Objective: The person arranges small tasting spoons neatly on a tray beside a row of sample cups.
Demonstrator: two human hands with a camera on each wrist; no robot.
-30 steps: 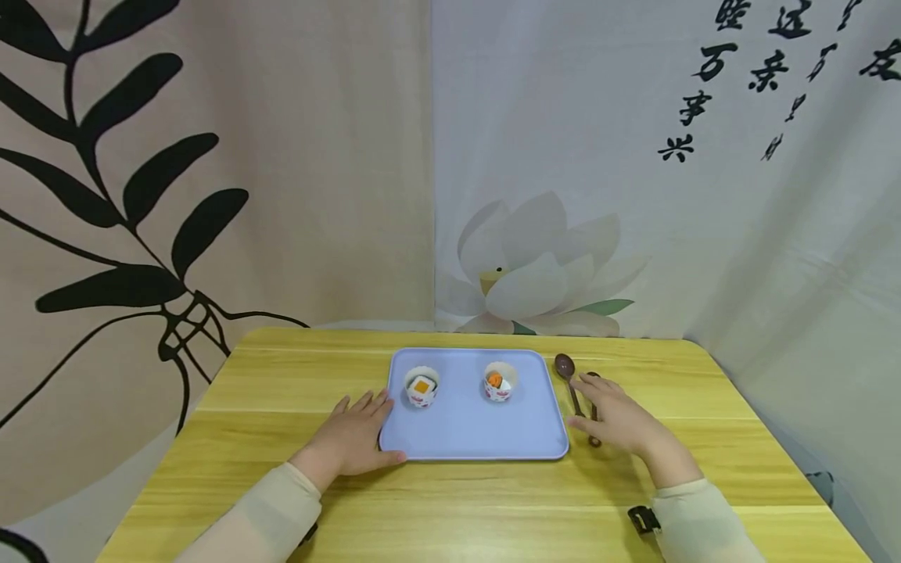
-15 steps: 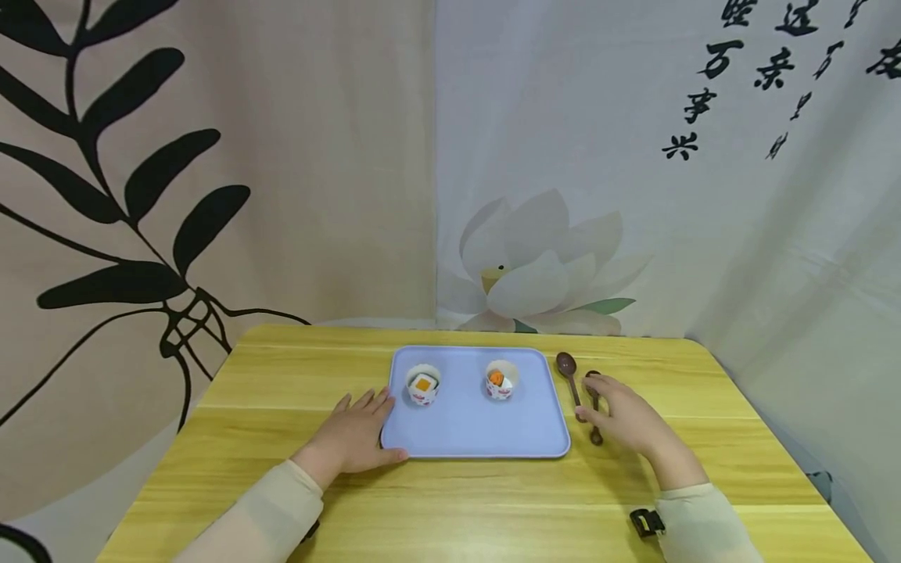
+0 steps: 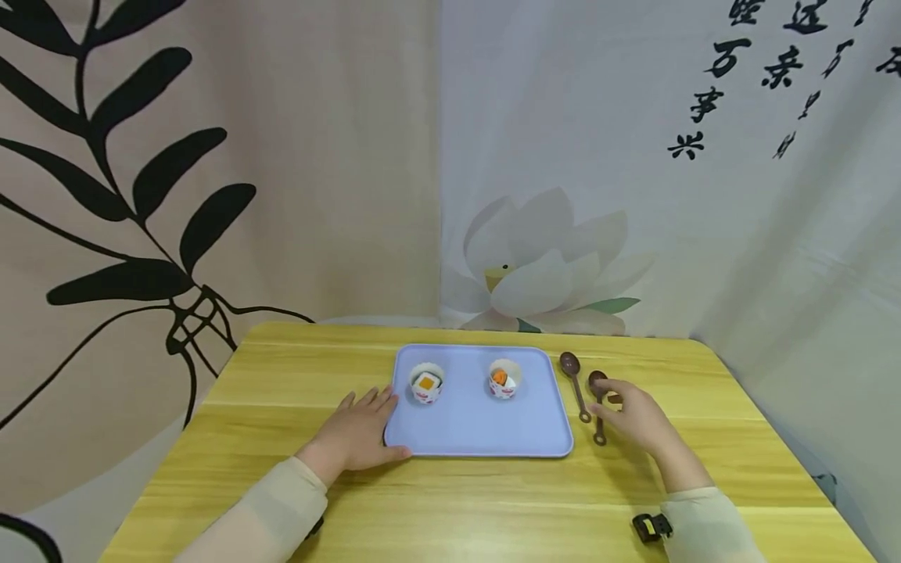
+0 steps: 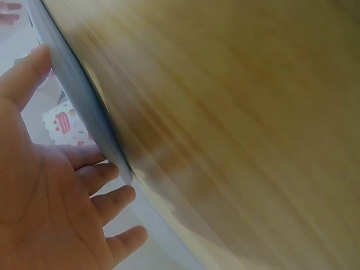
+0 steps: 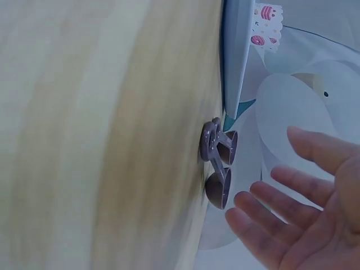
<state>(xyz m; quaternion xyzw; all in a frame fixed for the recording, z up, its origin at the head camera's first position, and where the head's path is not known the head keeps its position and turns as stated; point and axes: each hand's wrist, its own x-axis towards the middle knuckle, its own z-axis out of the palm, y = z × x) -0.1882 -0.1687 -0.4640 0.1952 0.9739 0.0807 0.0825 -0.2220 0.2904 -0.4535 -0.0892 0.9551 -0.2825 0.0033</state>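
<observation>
My left hand [image 3: 355,438] rests against the left end of a pale blue tray [image 3: 479,426], thumb along its front edge and fingers spread; the left wrist view shows the fingers [image 4: 115,202] at the tray's side. Two paper cups with printed patterns stand on the tray: the left cup [image 3: 426,396] has a white piece with an orange-yellow square, the right cup [image 3: 503,391] an orange and a white piece. Two dark brown spoons lie right of the tray. Over the right spoon [image 3: 599,426] hovers my right hand [image 3: 637,418], fingers loosely bent and holding nothing. Beside it lies the left spoon [image 3: 580,399].
Everything lies on a yellow wood-grain table [image 3: 493,508]. Behind it hangs a curtain [image 3: 338,195] printed with dark leaves, a lotus and black characters. A black strap device [image 3: 651,528] sits at my right wrist.
My right hand has drawn slightly right and its fingers have bent, uncovering more of the two spoons. My left hand stays at the tray. The head view has shifted a little.
</observation>
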